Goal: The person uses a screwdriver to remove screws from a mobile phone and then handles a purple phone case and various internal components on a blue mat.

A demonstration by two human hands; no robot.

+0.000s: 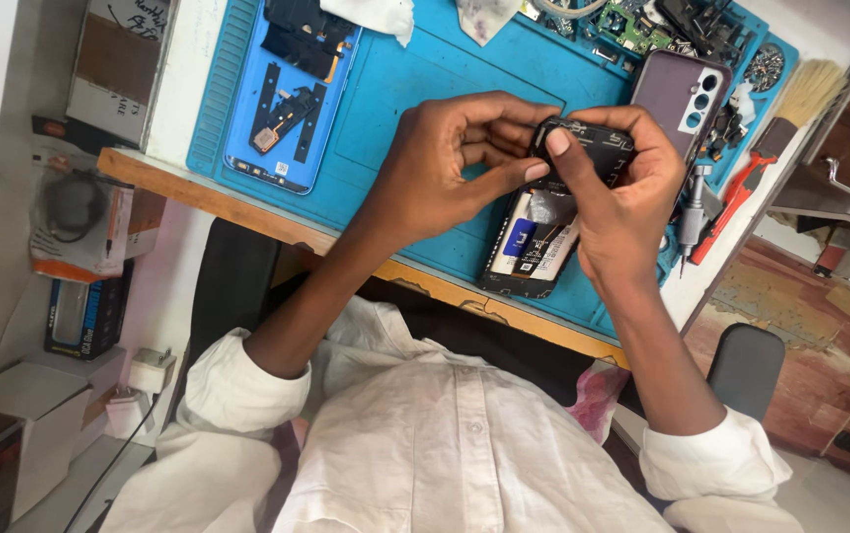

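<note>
Blue mat (395, 89) on worktop (198, 183).
Opened phone (534, 247): lies on mat below both hands; likely fragile.
Black cover piece (593, 148): probably light, thin, stiff; best held by edges.
Left hand (445, 163), right hand (618, 197): both pinching cover piece.

Under my hands, the opened phone (534, 247) shows a blue and white label on its battery. Left of my desk lie a dark blue box (87, 316), an orange-edged blister pack (79, 212), and perhaps a white carton (25, 410).
</note>
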